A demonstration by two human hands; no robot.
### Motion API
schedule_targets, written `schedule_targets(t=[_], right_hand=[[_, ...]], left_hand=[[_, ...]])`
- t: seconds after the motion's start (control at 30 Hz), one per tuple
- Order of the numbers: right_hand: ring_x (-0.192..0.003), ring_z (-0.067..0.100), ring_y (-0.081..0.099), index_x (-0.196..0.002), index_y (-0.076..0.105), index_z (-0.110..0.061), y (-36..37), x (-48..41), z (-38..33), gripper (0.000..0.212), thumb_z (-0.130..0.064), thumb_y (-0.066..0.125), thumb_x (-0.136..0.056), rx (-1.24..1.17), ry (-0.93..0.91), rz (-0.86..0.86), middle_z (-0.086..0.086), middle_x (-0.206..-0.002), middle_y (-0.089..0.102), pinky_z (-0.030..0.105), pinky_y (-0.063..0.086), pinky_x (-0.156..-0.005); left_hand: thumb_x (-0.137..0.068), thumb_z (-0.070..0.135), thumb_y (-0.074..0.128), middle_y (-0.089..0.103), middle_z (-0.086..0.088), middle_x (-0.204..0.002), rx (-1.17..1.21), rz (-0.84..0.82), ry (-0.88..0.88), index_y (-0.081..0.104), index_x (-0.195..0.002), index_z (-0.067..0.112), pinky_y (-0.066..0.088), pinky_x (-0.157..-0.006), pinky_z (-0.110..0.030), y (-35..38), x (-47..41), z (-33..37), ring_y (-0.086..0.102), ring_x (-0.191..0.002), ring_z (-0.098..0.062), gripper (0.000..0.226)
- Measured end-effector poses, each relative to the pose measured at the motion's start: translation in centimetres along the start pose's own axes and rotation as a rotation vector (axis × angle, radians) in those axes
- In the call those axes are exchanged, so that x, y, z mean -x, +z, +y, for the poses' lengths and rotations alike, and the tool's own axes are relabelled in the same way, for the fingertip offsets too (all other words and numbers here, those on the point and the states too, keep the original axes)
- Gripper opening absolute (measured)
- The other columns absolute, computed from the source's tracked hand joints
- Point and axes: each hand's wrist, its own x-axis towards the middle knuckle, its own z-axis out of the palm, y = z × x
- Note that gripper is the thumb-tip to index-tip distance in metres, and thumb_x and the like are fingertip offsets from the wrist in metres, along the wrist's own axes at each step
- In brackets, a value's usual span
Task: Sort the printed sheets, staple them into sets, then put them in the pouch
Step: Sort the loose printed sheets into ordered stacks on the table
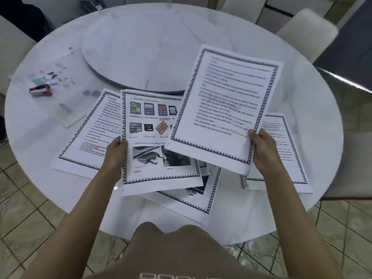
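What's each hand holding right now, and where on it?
The left hand grips the photo sheet by its left edge, about midway. The right hand grips the text-only sheet by its right edge, near the bottom corner.

We see a round white table point(241, 218) w/ faint grey veining, and a raised round turntable point(141, 57) at its centre, same finish. A pale chair point(308, 27) stands at the far right, another chair point(12, 41) far left. Beige tiled floor point(30, 218) below, dark grout. A dark object point(90, 3) lies beyond the far rim, too blurred to ID.
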Motion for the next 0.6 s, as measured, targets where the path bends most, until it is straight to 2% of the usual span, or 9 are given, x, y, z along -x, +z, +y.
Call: schedule_targets(t=[0.07, 0.13, 0.2, 0.27, 0.37, 0.47, 0.6], right_hand=[[-0.086, 0.015, 0.064, -0.104, 0.058, -0.008, 0.7, 0.1, 1.1, 0.015, -0.008, 0.047, -0.095, 0.067, 0.054, -0.035, 0.004, -0.099, 0.065, 0.021, 0.058, -0.067], [-0.087, 0.015, 0.064, -0.112, 0.056, -0.007, 1.5, 0.3, 2.2, 0.019, -0.009, 0.046, -0.096, 0.084, 0.12, -0.092, 0.004, -0.1, 0.065, 0.022, 0.058, -0.067], [-0.088, 0.015, 0.064, -0.114, 0.056, -0.009, 2.2, 0.5, 3.1, 0.021, -0.008, 0.046, -0.096, 0.1, 0.165, -0.169, 0.003, -0.102, 0.065, 0.022, 0.058, -0.067], [-0.089, 0.016, 0.064, -0.115, 0.057, -0.008, 2.8, 0.7, 3.8, 0.022, -0.008, 0.046, -0.096, 0.165, 0.184, -0.222, 0.005, -0.104, 0.065, 0.026, 0.056, -0.072], [-0.089, 0.02, 0.064, -0.114, 0.058, -0.007, 3.5, 0.9, 4.9, 0.022, -0.009, 0.046, -0.096, 0.284, 0.227, -0.229, 0.007, -0.107, 0.064, 0.036, 0.052, -0.085], [-0.1, 0.027, 0.063, -0.105, 0.06, -0.014, 3.7, 1.3, 6.1, 0.016, -0.012, 0.047, -0.096, 0.446, 0.243, -0.243, 0.011, -0.112, 0.066, 0.046, 0.049, -0.095], [-0.106, 0.027, 0.061, -0.115, 0.06, -0.011, 3.5, 1.7, 7.1, 0.023, -0.011, 0.046, -0.095, 0.544, 0.236, -0.262, 0.009, -0.115, 0.065, 0.045, 0.048, -0.097]], left_hand=[[-0.1, 0.016, 0.035, 0.061, -0.007, -0.103, -0.046, -0.021, -0.02, 0.053, -0.123, 0.007, 0.042, -0.07, -0.027, 1.0, 0.0, -0.6, 0.054, -0.078, -0.015, 0.03], [-0.1, 0.018, 0.034, 0.06, -0.002, -0.104, -0.077, -0.047, -0.045, 0.048, -0.13, 0.008, 0.04, -0.081, -0.029, 1.9, 0.4, -0.8, 0.054, -0.088, -0.018, 0.034], [-0.101, 0.021, 0.032, 0.05, -0.004, -0.133, -0.102, -0.073, -0.085, 0.038, -0.139, 0.011, 0.034, -0.1, -0.033, 2.8, 0.7, -1.0, 0.047, -0.12, -0.024, 0.04], [-0.101, 0.026, 0.03, 0.039, -0.005, -0.146, -0.117, -0.099, -0.117, 0.035, -0.141, 0.012, 0.026, -0.109, -0.035, 3.4, 0.9, -1.2, 0.035, -0.134, -0.025, 0.043], [-0.1, 0.033, 0.03, 0.037, -0.006, -0.147, -0.111, -0.127, -0.151, 0.035, -0.141, 0.011, 0.023, -0.112, -0.036, 4.1, 0.8, -1.7, 0.034, -0.135, -0.025, 0.047], [-0.1, 0.031, 0.035, 0.033, -0.005, -0.148, -0.159, -0.151, -0.1, 0.032, -0.142, 0.009, 0.021, -0.112, -0.035, 4.6, 1.2, -2.1, 0.029, -0.138, -0.024, 0.048], [-0.097, 0.022, 0.044, 0.027, -0.007, -0.152, -0.24, -0.191, -0.037, 0.024, -0.145, 0.007, 0.024, -0.111, -0.036, 4.7, 1.5, -3.0, 0.027, -0.139, -0.025, 0.054]])
